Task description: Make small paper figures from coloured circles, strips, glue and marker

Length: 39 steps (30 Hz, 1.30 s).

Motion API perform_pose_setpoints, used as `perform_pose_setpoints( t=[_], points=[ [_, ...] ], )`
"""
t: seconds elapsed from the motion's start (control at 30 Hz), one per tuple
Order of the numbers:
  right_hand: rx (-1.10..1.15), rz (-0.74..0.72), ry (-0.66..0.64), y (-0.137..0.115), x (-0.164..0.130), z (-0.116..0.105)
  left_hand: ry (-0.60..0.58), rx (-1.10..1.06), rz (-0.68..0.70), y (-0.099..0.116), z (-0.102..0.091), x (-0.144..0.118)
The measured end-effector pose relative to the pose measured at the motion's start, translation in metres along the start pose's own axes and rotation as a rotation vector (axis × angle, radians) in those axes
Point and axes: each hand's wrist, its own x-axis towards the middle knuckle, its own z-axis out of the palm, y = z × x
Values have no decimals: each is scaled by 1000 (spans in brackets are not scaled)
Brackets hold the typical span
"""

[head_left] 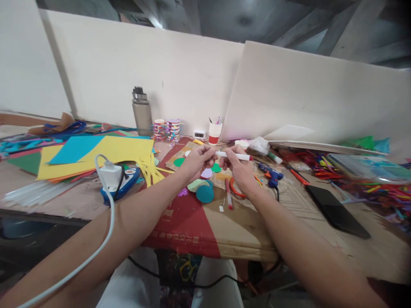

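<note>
Above the cardboard-covered table, my right hand grips a white marker with a red end pointing right. My left hand is closed in a pinch at the marker's left end, whose tip is hidden by the fingers. Below the hands lie several paper circles, among them a teal circle, a green circle and a lilac circle. A second marker with a red end rests near my right wrist, beside orange-handled scissors partly covered by that hand.
A blue glue gun and a black phone lie to the right. On the left are yellow paper, a blue power strip with a white cable crossing my left forearm, and clear glue sticks. A bottle and paper cup stand behind.
</note>
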Motion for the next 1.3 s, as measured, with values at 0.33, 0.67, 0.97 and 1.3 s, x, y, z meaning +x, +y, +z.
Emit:
perform_pose_setpoints(
  t=[0.33,0.67,0.97,1.3],
  points=[
    [178,75,37,9,0,8,-82,191,170,-3,-3,1],
    [139,229,88,5,16,-12,-42,217,131,-16,-17,12],
    [-668,51,154,28,24,-32,336,556,44,10,-36,17],
    [-1430,143,-282,46,15,-33,322,1401,187,17,-56,20]
  ],
)
